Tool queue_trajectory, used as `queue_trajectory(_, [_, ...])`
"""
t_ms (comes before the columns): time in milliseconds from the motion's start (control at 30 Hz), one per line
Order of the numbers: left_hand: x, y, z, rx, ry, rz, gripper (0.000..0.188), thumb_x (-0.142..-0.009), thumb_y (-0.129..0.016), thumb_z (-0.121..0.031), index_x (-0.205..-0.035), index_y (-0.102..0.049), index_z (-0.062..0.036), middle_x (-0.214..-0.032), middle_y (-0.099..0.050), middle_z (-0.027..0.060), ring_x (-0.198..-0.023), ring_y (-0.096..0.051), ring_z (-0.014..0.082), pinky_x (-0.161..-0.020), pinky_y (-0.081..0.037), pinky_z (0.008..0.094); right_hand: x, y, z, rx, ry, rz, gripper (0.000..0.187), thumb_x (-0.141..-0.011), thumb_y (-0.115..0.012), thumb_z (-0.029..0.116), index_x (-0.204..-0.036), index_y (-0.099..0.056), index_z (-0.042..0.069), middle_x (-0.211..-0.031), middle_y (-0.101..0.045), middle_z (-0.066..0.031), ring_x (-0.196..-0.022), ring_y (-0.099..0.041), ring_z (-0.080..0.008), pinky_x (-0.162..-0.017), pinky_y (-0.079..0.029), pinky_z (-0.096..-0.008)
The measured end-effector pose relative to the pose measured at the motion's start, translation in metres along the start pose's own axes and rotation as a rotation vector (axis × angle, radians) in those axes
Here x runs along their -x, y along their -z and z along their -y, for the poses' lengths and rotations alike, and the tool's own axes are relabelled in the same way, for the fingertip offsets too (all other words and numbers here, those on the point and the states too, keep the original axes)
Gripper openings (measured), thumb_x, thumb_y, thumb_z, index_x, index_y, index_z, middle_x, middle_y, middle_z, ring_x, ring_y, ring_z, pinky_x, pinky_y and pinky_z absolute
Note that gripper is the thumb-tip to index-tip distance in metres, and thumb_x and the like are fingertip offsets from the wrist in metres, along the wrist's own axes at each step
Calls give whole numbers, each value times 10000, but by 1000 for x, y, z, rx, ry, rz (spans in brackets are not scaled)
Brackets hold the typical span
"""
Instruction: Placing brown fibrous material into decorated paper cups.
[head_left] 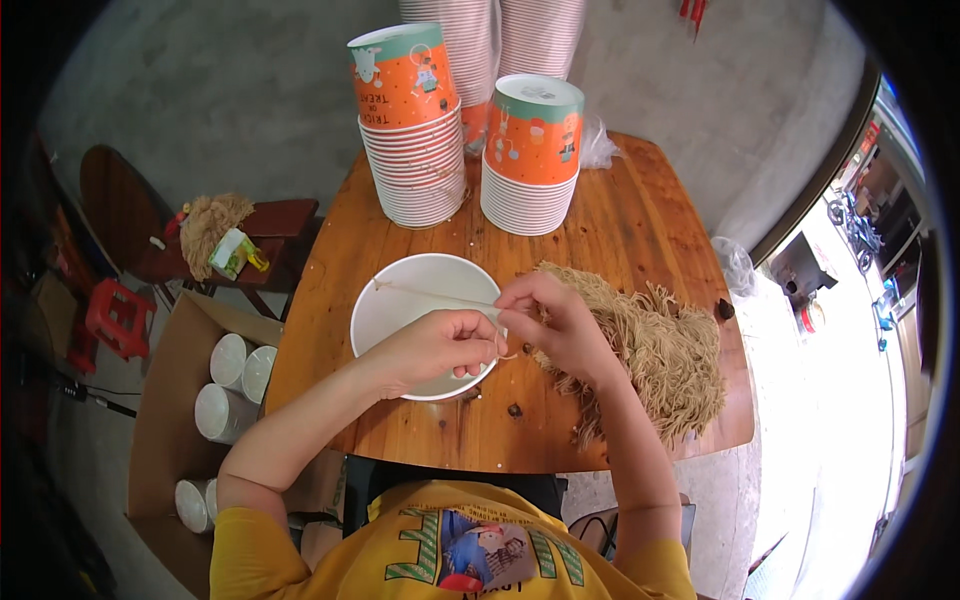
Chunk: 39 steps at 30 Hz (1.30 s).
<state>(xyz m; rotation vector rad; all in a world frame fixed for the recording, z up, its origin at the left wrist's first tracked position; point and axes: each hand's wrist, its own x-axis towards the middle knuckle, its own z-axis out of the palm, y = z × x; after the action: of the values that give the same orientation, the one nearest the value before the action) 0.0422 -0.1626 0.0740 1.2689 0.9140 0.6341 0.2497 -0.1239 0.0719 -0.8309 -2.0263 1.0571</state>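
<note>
A white paper bucket (pixel 385 300) stands mouth up on the wooden table in front of me. A tan cord (pixel 400 288) runs from the far left of its wall across the mouth to my hands. At the bucket's right rim my right hand (pixel 548 315) is closed in a pinch on the cord. Beside it, over the near part of the mouth, my left hand (pixel 445 350) has its fingers curled together, with a short cord end showing by the fingertips. My fingers hide just how the cord passes the rim.
A heap of tan cords (pixel 650 350) lies right of the bucket. Upside-down stacks of orange and green paper buckets (pixel 410 130) (pixel 535 150) stand at the far side. Left of the table, a cardboard box (pixel 165 430) holds several white rolls or cups; a red stool (pixel 120 318) stands beyond.
</note>
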Motion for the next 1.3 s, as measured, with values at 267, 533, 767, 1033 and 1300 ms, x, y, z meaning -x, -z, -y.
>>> queue_trajectory(267, [-3,4,3,46,12,3,140,-927,-609,-163,-946,-631,-26,-796,-560,-14,-692,-485,55,-626,-414,194,31,-6,1,258,288,-114,147,-786,-754,119,-857,-632,81,-855,-579,-40,-887,-521,-257,-838,-439,-365])
queue_trajectory(533, [-4,-1,0,56,9,-28,135,-918,-601,-159,-936,-627,-28,-773,-544,-22,-683,-482,55,-621,-409,194,41,-21,4,382,239,-202,166,-756,-759,68,-865,-636,48,-905,-619,-96,-929,-554,-332,-959,-438,-427])
queue_trajectory(767, [-4,0,0,51,3,12,75,-911,-587,-130,-928,-589,-57,-822,-547,-30,-706,-485,47,-624,-403,190,39,-26,1,232,82,-268,117,-783,-715,57,-839,-614,42,-808,-550,-93,-811,-557,-297,-734,-471,-392])
queue_trajectory(1033, [0,-3,-17,-436,-172,-32,66,-894,-560,-100,-913,-517,-54,-850,-560,-24,-738,-513,98,-700,-454,259,39,-30,-8,202,136,-226,103,-802,-697,46,-874,-623,46,-890,-581,-81,-851,-586,-261,-765,-486,-352])
queue_trajectory(1300, [-6,0,-11,-112,38,-36,55,-869,-544,-83,-912,-540,-50,-813,-554,0,-689,-501,74,-606,-421,224,39,-34,-5,157,148,-215,122,-794,-712,55,-877,-624,68,-921,-601,-71,-905,-587,-266,-799,-485,-364])
